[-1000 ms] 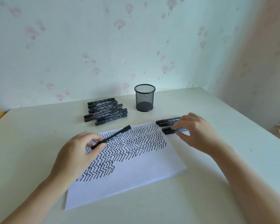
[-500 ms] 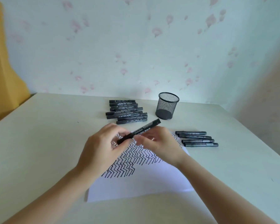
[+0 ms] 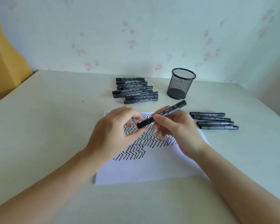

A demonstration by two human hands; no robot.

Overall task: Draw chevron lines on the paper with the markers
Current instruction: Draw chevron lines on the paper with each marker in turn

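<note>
A white sheet of paper (image 3: 152, 168) lies on the table, its upper part covered with black chevron lines. Above it both hands hold one black marker (image 3: 168, 111), tilted up to the right. My left hand (image 3: 113, 135) pinches the marker's lower left end between thumb and fingers. My right hand (image 3: 179, 131) grips the barrel near its middle. The marker's cap looks closed.
A pile of several black markers (image 3: 136, 92) lies behind the paper. A black mesh pen cup (image 3: 181, 83) stands to its right. Several more markers (image 3: 215, 121) lie right of the paper. A yellow cloth (image 3: 5, 54) hangs at the far left.
My right hand left the markers at the right of the paper and came over to grip the marker held by my left hand. The camera view shifted left.
</note>
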